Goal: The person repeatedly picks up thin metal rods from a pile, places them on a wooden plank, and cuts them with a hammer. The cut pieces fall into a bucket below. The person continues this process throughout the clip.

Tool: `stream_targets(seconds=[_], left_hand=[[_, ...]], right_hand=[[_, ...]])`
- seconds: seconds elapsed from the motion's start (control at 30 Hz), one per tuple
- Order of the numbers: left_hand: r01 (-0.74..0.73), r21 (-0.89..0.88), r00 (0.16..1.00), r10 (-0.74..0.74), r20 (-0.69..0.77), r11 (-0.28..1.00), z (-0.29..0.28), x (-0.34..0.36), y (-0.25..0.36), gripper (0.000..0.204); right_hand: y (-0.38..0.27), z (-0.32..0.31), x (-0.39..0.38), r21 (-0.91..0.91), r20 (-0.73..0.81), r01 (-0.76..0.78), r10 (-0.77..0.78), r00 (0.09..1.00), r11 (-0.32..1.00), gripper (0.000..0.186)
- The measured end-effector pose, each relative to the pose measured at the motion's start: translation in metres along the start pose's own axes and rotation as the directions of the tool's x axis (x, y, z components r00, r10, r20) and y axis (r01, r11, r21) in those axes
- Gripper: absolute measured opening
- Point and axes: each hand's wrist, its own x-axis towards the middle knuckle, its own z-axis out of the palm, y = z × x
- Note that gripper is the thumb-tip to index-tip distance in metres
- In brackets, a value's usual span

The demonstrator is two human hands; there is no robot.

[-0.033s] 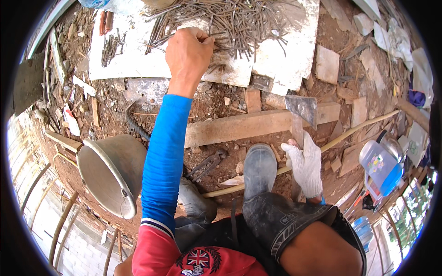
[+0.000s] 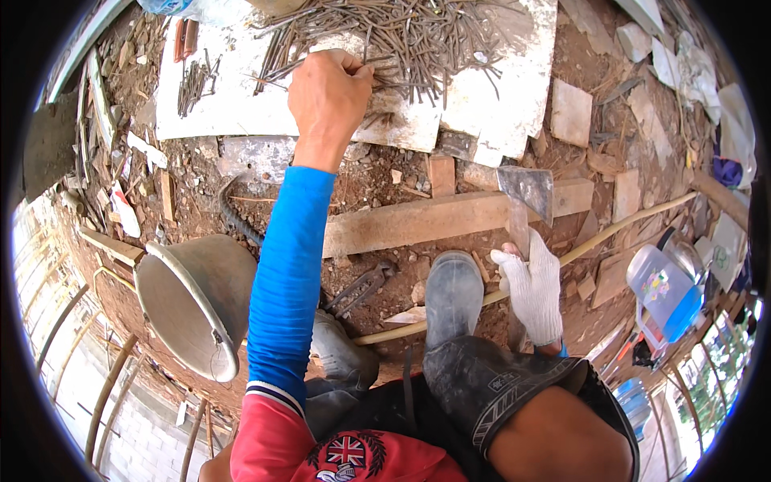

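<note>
- Left hand (image 2: pixel 329 100): its fingertips are hidden beyond the knuckles; whether they pinch a nail cannot be told.
- Nail pile (image 2: pixel 409 48): cut off by the top edge.
- Hatchet (image 2: pixel 528 193): mid-handle covered by the gloved right hand (image 2: pixel 534 289).
- Wooden beam (image 2: pixel 434 222): left end hidden behind the blue sleeve (image 2: pixel 285 273).
- Blue plastic item (image 2: pixel 165 5): cropped at the top, its kind unclear.
</note>
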Motion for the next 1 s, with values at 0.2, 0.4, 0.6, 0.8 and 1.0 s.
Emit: stream_targets(seconds=[0.2,0.4,0.6,0.8,1.0], left_hand=[[0.075,-0.129,0.996,-0.081,-0.047,0.989,-0.004,-0.002,-0.009,0.014],[-0.026,-0.139,0.98,-0.002,-0.199,0.99,-0.012,0.017,-0.031,0.016],[-0.411,0.039,0.877,0.407,-0.255,0.911,-0.007,0.04,-0.03,0.016],[-0.51,0.089,0.854,0.516,-0.071,0.856,-0.003,0.051,-0.026,0.018],[-0.585,0.052,0.806,0.587,-0.079,0.81,-0.014,0.042,-0.034,0.005]], right_hand=[[0.003,0.001,0.001,-0.037,0.0,0.072,-0.072,0.997,0.997,0.042],[0.004,0.001,0.008,-0.021,0.011,0.032,-0.032,0.999,0.999,0.041],[0.001,0.002,0.008,-0.025,0.007,-0.016,0.016,1.0,1.0,0.04],[0.01,-0.002,0.006,-0.087,-0.018,0.077,-0.079,0.997,0.993,0.049],[0.011,-0.002,0.005,-0.016,0.001,0.053,-0.053,0.999,0.998,0.047]])
